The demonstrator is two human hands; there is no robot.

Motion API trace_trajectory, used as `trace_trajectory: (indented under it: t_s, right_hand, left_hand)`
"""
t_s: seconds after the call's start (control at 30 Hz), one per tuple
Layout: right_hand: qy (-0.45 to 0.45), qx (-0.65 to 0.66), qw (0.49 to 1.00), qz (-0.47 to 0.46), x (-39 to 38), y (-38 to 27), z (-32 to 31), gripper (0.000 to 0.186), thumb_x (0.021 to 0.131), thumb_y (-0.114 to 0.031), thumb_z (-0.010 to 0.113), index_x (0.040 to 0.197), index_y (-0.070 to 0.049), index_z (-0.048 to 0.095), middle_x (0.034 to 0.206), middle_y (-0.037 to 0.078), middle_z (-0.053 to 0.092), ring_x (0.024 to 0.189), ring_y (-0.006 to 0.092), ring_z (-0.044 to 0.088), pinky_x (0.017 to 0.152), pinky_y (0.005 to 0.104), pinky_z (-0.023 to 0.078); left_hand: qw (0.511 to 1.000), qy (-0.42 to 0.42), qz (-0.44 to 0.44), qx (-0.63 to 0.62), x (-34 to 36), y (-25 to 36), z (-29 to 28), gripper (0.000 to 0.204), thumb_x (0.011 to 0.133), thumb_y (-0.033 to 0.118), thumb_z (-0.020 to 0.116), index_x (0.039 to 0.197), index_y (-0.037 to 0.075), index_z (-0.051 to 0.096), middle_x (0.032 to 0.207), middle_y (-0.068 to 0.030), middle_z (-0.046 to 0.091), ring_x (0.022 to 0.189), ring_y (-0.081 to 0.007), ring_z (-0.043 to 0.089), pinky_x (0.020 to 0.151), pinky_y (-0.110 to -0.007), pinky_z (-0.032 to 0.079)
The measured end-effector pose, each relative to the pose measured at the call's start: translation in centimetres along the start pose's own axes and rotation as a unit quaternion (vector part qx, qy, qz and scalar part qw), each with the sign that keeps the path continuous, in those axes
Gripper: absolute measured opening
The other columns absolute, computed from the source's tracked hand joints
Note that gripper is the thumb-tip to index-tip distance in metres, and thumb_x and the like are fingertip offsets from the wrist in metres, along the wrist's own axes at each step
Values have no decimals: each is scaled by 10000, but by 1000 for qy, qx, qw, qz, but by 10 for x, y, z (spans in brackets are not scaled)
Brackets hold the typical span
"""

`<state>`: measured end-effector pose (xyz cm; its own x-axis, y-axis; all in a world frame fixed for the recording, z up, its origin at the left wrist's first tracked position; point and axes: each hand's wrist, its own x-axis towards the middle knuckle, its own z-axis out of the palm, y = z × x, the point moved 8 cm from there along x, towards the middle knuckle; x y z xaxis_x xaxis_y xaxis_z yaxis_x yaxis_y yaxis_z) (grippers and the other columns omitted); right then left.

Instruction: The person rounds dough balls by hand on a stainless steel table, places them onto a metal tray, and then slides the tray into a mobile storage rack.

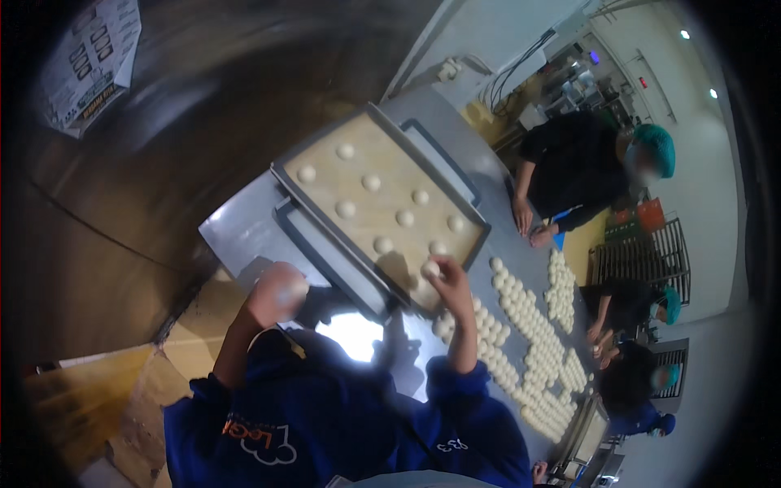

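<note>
Though small, round pale dough ball [429,269]

Orange and white lettering [244,435] with a white cloud outline [275,455] is being worn on a blue garment [325,407], white digits [452,446] on its right. Boxed symbols [80,60] and an orange-lettered dark band [93,96] are being displayed on a white package [114,45].

The dough balls [371,183] are creamy white, dotted in staggered rows on the pale tan liner [370,146] of the tray [482,241], whose edges are dark grey. The tabletop [244,220] is silvery at its corner beyond the tray, slate grey elsewhere. The long-sleeved top [342,407] is deep blue with white and orange printing; the nearest co-worker's hair cap [656,151] is teal green, the shirt [573,154] black.
</note>
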<state>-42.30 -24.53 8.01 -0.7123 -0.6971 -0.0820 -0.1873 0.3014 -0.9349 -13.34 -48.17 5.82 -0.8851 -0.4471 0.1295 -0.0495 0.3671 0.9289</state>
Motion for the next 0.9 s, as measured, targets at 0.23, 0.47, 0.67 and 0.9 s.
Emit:
trace_trajectory:
  t_s: [0.23, 0.47, 0.67, 0.9]
  right_hand:
    - [143, -200, 969, -34, 231, 33, -27, 440, 767, -211, 809, 1126, -17, 643, 1044, 125, 703, 944, 229, 686, 820, 344, 534]
    - [91, -329, 940, 1, 323, 46, 27, 493, 706, -218, 813, 1123, -34, 625, 1087, 170, 660, 982, 327, 642, 873, 401, 516]
    - [156, -378, 910, -65, 289, 25, 31, 581, 718, -280, 806, 1213, -71, 586, 1165, 189, 573, 1116, 407, 511, 986, 475, 434]
    - [297, -306, 901, -84, 69, -11, -55, 345, 808, -114, 725, 1128, -36, 624, 1103, 143, 601, 1021, 314, 584, 875, 397, 468]
  left_hand:
    - [994, 90, -35, 48, 5, -30, -96, 541, 741, -36, 726, 1241, 60, 546, 1106, -123, 594, 1034, -284, 608, 873, -359, 496]
    - [984, 132, -97, 64, 5, -60, -127, 577, 746, -30, 729, 1278, 60, 526, 1120, -117, 598, 1020, -245, 613, 868, -343, 498]
    - [993, 95, -54, 35, 62, -56, -125, 611, 753, -21, 731, 1318, 40, 508, 1139, -117, 601, 1042, -227, 619, 894, -335, 500]
    - [996, 27, 88, 20, 251, -32, -71, 671, 747, -11, 726, 1360, 78, 470, 1151, -139, 587, 1070, -283, 605, 910, -370, 495]
